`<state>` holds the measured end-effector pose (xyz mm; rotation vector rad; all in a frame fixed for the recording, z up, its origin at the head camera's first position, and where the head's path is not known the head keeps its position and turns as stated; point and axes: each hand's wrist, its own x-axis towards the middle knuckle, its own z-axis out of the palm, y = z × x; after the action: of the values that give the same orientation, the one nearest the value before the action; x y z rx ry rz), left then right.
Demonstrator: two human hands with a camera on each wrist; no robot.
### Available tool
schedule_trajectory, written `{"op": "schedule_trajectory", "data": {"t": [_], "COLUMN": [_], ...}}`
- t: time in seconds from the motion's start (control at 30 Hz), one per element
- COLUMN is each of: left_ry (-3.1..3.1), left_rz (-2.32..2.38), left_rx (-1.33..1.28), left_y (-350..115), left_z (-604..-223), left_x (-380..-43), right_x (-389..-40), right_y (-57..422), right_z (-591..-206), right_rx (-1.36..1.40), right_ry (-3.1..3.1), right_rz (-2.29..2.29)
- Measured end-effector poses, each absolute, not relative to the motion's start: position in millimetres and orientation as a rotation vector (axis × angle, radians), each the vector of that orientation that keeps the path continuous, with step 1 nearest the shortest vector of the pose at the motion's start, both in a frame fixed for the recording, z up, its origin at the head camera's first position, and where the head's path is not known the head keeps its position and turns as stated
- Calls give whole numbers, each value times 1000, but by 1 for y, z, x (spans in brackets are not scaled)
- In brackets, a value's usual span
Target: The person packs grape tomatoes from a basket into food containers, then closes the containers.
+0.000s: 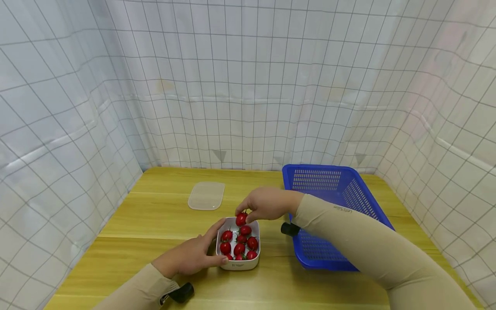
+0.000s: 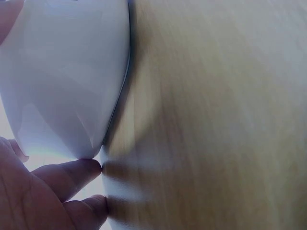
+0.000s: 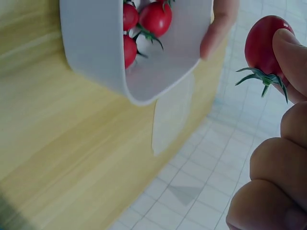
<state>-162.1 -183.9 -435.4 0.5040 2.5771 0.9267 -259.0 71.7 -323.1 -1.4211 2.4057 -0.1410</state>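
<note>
My right hand [image 1: 268, 203] pinches a red cherry tomato [image 1: 241, 219] between thumb and fingers above the far edge of a white plastic container [image 1: 248, 266]. In the right wrist view this cherry tomato [image 3: 261, 45] has its green calyx on, and the other fingers are curled. Several more cherry tomatoes [image 1: 239, 249] with green tops lie inside the container. My left hand [image 1: 190, 257] holds the container at its left side, the thumb at the near corner and the index finger along the far left. The left wrist view shows the container's smooth wall [image 2: 67, 81] beside the fingers.
A blue perforated basket [image 1: 372, 206] stands on the right of the wooden table [image 1: 151, 202], partly under my right forearm. Behind the container lies a flat translucent lid [image 1: 206, 196]. White gridded curtains [image 1: 252, 107] enclose the back and sides.
</note>
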Motion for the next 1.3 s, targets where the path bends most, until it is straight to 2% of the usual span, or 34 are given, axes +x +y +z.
{"op": "schedule_trajectory", "data": {"t": [0.4, 1.3], "left_ry": [2560, 2560], "left_rz": [948, 950], "left_rx": [515, 540], "left_y": [-185, -185], "left_z": [-437, -433], "left_x": [-164, -161], "right_x": [-252, -250], "right_y": [55, 53], "right_z": [-330, -333], "right_rx": [-1405, -1436], "right_ry": [2356, 2321], "right_rz": [-159, -172]}}
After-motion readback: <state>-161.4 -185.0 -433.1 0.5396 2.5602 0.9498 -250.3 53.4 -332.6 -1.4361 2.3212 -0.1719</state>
